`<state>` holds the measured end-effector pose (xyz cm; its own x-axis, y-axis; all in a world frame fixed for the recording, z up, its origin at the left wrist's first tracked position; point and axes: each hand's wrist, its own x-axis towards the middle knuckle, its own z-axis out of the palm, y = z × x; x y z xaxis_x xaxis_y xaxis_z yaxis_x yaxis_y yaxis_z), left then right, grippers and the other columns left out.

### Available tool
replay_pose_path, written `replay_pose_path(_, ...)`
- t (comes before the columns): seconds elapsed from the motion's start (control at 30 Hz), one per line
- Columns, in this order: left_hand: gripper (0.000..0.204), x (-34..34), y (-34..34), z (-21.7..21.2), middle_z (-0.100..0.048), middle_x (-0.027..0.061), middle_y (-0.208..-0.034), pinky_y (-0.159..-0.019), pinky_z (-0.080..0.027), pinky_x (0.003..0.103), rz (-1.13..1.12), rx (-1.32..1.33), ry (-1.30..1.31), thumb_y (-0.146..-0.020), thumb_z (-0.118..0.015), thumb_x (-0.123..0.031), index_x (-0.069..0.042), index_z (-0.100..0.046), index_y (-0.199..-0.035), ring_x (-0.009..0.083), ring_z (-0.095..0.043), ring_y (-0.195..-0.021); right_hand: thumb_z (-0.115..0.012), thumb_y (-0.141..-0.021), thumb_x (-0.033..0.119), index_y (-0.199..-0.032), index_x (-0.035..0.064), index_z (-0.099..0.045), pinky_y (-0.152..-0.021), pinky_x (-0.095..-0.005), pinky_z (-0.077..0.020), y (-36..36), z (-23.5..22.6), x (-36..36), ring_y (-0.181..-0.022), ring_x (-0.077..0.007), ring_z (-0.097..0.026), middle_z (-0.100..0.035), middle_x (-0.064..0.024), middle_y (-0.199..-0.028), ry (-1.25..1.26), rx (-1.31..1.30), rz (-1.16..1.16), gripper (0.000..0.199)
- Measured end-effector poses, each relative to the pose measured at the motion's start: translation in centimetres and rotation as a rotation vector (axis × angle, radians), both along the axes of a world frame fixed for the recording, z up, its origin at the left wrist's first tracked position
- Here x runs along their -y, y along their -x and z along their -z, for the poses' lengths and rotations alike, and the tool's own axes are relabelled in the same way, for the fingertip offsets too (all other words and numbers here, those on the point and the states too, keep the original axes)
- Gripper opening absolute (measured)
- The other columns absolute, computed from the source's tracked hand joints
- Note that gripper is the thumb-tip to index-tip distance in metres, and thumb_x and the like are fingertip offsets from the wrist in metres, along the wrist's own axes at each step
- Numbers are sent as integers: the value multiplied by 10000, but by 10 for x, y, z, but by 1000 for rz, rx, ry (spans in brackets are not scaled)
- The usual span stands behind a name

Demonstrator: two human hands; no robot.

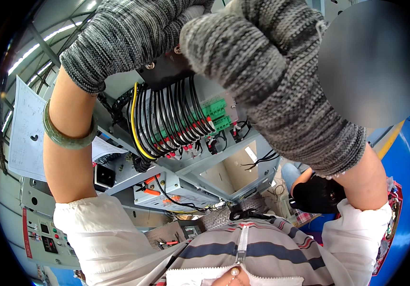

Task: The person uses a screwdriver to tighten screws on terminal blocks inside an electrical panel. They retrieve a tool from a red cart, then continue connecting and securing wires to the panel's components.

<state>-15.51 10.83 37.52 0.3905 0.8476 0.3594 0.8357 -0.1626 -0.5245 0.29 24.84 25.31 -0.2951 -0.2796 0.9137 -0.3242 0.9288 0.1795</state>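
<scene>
Both my hands wear grey-and-black knitted gloves and are raised at the top of the view. My left hand point(138, 35) has its fingers curled, partly cut off by the upper edge. My right hand point(252, 52) is closed, its folded fingers toward the left hand; whatever it grips is hidden. Between and below them shows a black plate point(166, 69) with screws. Under it hangs a row of black wires point(176, 112), with one yellow wire point(134, 124) at their left. The wires run down beside green terminal blocks point(217, 112), their ends marked red and white.
Orange-handled pliers point(153, 186) lie on a grey metal box point(176, 193) below the wiring. Paper sheets point(28, 133) hang at left, above a control panel point(47, 238). A person with dark hair point(317, 193) is low at right, near the blue floor point(407, 162).
</scene>
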Motion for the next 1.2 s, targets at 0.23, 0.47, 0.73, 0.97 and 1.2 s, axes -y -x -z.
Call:
replay_pose_path(0.23, 258, -5, -12, 1, -677, 164, -852, -749, -536, 430, -46, -3, -5, -886, -639, -211, -58, -666, -1092, 350, -673, -817, -587, -942, 82, -1070, 40, -704, -749, -344, -537, 5, 1, -1, -775, -250, -644, -680, -118, -906, 42, 45, -42, 178)
replay_pose_path(0.47, 187, -3, -21, 3, -647, 166, -809, -704, -521, 447, -188, 9, -29, -885, -618, -177, -58, -650, -1027, 365, -657, -779, -576, -951, 95, -1069, 40, -705, -735, -343, -538, -31, 1, -11, -755, -251, -642, -680, -118, -892, 490, 271, -241, 183)
replay_pose_path(0.73, 102, -6, -24, 3, -589, 170, -754, -671, -499, 465, -225, -64, 6, -887, -594, -137, -59, -601, -952, 404, -617, -741, -574, -953, 103, -1059, 41, -709, -743, -354, -546, 23, 1, -28, -752, -261, -653, -689, -127, -875, 677, 145, -196, 183)
replay_pose_path(0.97, 225, -3, -18, 7, -683, 152, -1044, -886, -534, 429, -363, -26, -20, -968, -575, -124, -53, -674, -1157, 344, -671, -968, -699, -876, 115, -1074, 37, -690, -850, -402, -557, 97, 12, -13, -924, -312, -698, -711, -169, -986, 598, -93, -88, 212)
replay_pose_path(1.2, 252, 2, -23, 8, -716, 157, -1014, -909, -553, 401, -399, 56, -4, -992, -575, -138, -25, -680, -1191, 278, -705, -974, -710, -876, 106, -1054, 37, -694, -838, -409, -562, 107, 5, -22, -899, -319, -687, -699, -166, -952, 501, -118, -131, 191)
